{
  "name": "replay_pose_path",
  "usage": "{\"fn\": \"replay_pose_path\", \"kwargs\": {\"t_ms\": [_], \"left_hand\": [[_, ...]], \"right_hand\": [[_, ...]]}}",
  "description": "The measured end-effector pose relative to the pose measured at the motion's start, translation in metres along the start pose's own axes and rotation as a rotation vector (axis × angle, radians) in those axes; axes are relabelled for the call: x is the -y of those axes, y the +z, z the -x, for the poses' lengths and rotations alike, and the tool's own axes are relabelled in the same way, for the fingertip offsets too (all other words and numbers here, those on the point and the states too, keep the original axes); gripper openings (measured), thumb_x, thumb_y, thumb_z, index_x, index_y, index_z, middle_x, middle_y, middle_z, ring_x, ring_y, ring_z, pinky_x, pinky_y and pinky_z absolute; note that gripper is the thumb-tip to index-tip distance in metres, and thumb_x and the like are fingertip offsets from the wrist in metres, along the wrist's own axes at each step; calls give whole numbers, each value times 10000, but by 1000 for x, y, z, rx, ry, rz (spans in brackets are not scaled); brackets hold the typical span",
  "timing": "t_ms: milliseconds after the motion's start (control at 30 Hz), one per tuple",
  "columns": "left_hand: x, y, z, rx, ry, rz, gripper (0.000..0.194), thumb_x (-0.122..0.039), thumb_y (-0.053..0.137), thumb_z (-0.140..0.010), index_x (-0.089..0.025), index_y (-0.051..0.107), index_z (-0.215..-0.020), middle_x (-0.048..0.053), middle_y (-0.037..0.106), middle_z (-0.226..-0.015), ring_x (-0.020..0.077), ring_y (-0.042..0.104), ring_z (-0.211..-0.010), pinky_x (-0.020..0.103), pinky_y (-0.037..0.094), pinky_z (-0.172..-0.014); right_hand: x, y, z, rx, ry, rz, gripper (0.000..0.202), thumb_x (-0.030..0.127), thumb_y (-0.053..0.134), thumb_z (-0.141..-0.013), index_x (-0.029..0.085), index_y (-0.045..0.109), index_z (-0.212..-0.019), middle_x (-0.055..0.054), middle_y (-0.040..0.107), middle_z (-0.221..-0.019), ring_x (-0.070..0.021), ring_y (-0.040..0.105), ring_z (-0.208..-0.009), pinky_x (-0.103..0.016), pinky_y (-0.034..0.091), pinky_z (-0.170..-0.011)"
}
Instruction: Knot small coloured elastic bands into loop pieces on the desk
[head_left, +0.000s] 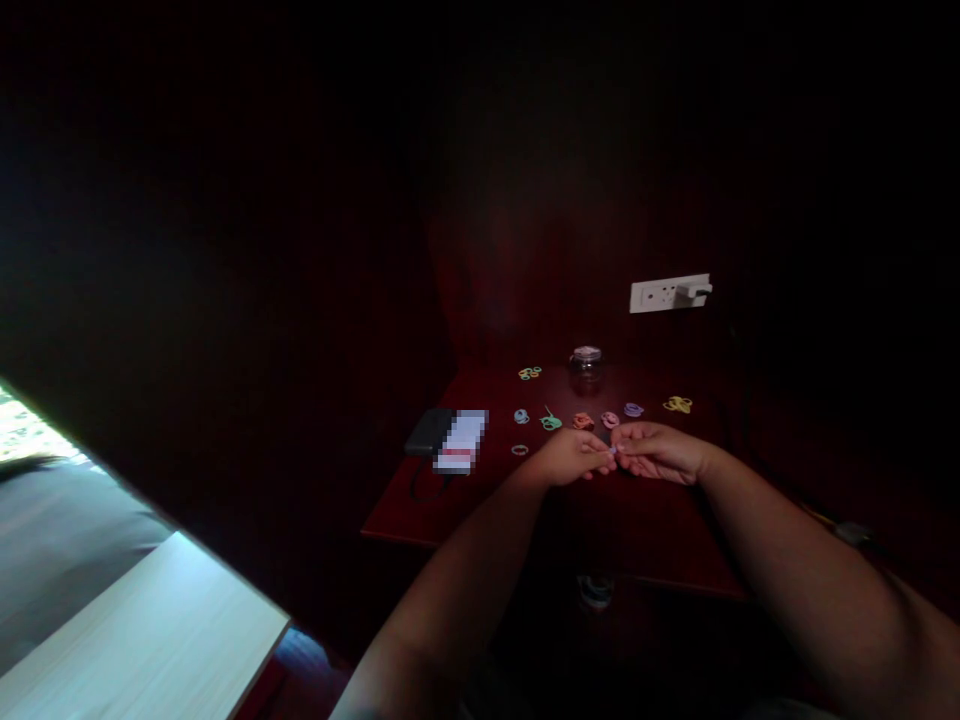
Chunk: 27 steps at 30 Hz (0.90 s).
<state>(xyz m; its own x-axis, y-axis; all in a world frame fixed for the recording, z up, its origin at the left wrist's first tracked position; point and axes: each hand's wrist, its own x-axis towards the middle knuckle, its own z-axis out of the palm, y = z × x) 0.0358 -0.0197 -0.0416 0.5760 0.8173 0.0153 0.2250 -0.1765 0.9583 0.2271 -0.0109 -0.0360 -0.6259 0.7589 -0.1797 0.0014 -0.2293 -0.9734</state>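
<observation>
Pale purple, a small piece is pinched at the meeting fingertips of the left hand and right hand, apparently to be steadied from both sides. Beyond the hands, coloured bands are laid on the worktop, mostly grouped by hue, seemingly to be kept unmixed.

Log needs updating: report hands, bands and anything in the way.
Left hand and right hand both pinching a small pale purple item. Pink bands just beyond the hands. Jar farther back, out of the way.
</observation>
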Motion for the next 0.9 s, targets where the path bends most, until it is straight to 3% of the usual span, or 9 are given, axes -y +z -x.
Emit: {"fn": "replay_pose_path", "kwargs": {"t_ms": [133,300,600,900], "left_hand": [[4,2,2,-60,33,90,198,-262,613,-712,-86,569,-793,73,638,-761,76,574,-626,166,434,-519],[8,0,-3,-95,52,165,262,-296,667,-658,-90,551,-769,40,597,-673,78,552,-575,180,439,-489],[12,-5,-7,-194,216,67,257,-281,673,-656,-73,577,-773,32,582,-665,54,506,-545,178,405,-514],[12,-9,-8,-115,196,73,263,-286,671,-657,-73,581,-780,36,599,-665,70,531,-579,184,399,-535]], "right_hand": [[-1,7,2,2,-27,113,272,351,670,-690,145,502,-749,0,599,-622,-53,529,-473,-138,342,-406],[1,14,-4,-58,-102,274,299,423,621,-713,157,486,-736,-5,580,-601,-84,527,-472,-184,366,-413],[3,18,-7,-148,-263,436,289,426,601,-724,163,483,-751,1,559,-591,-80,490,-462,-203,377,-440],[6,8,-4,-207,-336,468,267,406,584,-737,154,504,-698,-16,576,-586,-81,489,-470,-211,372,-459]]}}
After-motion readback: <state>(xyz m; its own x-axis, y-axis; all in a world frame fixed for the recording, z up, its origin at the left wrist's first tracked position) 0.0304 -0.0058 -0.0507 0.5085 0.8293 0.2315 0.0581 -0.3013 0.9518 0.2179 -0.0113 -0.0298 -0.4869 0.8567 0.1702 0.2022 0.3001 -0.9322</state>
